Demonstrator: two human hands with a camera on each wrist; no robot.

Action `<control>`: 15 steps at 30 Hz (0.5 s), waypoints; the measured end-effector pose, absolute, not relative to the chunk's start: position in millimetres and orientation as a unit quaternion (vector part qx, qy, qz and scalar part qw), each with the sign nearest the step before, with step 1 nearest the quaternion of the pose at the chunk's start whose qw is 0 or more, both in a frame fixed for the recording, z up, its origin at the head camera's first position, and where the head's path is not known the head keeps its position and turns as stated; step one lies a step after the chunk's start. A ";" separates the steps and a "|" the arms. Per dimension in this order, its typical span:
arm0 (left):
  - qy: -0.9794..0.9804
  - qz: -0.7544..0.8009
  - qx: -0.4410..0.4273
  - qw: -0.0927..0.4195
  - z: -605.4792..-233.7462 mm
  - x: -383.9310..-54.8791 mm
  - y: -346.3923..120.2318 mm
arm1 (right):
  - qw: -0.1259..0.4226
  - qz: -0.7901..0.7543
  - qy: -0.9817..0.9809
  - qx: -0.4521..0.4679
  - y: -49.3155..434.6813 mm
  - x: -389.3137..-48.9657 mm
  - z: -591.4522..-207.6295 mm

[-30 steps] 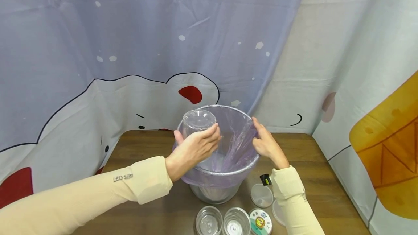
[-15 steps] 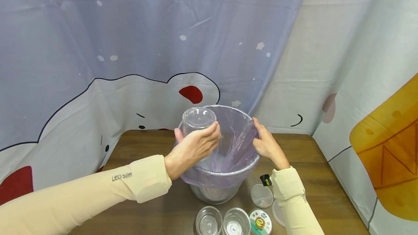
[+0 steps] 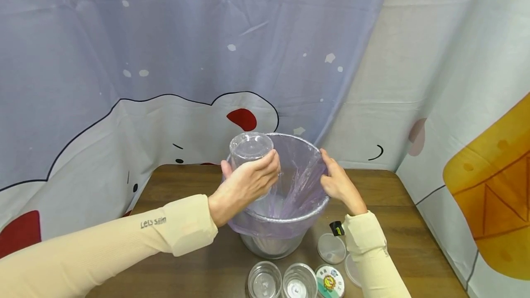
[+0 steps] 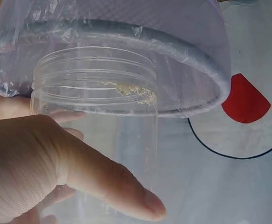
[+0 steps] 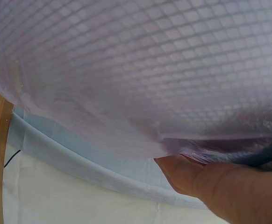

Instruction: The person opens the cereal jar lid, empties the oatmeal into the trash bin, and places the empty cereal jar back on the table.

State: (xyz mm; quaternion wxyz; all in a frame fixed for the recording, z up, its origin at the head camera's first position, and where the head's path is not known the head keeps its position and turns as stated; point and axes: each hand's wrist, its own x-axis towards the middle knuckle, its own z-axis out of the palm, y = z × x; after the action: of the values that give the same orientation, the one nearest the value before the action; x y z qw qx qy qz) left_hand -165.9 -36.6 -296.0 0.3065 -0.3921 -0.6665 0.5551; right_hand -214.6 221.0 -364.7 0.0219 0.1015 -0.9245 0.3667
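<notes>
My left hand point(image 3: 246, 182) holds a clear plastic jar point(image 3: 250, 145) upside down over the left part of a mesh trash bin point(image 3: 271, 245). In the left wrist view the jar's threaded mouth faces the bin's opening, and pale crumbs point(image 4: 135, 91) cling inside the neck. A thin purple trash bag point(image 3: 304, 169) lines the bin and folds down over its rim. At the rim's right side my right hand point(image 3: 341, 183) grips bin and bag together, index finger lying along the edge. The right wrist view shows the bag stretched over the mesh beside the thumb point(image 5: 192, 179).
In front of the bin stand two open clear jars point(image 3: 265, 280) point(image 3: 300, 281), alongside a round lid with a printed label point(image 3: 330, 282). Clear lids point(image 3: 331, 248) lie near the right sleeve. Printed curtains point(image 3: 186, 59) hang behind the wooden table point(image 3: 186, 261).
My left hand has risen a little with the upturned jar. The right hand and the bin stay where they were.
</notes>
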 end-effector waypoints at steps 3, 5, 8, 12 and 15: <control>-0.673 0.548 -0.389 0.309 -294.9 -167.0 -37.2 | 0.021 0.368 -0.924 0.099 221.1 -214.7 -365.1; -0.678 0.543 -0.386 0.309 -294.5 -168.0 -38.3 | 0.023 0.366 -0.925 0.103 221.0 -214.9 -365.6; -0.689 0.527 -0.385 0.316 -294.5 -170.5 -40.0 | 0.025 0.364 -0.925 0.107 221.2 -215.2 -366.8; -0.708 0.492 -0.384 0.331 -295.6 -175.8 -42.0 | 0.026 0.362 -0.926 0.107 221.5 -215.6 -367.0; -0.726 0.466 -0.381 0.334 -296.8 -180.2 -44.4 | 0.027 0.365 -0.925 0.106 221.2 -215.7 -366.3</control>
State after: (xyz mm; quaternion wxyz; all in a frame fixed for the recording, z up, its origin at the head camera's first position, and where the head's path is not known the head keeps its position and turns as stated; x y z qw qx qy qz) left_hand -180.2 -44.4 -296.8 0.3336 -0.3811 -0.7256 0.4657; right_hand -215.7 221.2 -366.3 0.0270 0.1056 -0.9248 0.3645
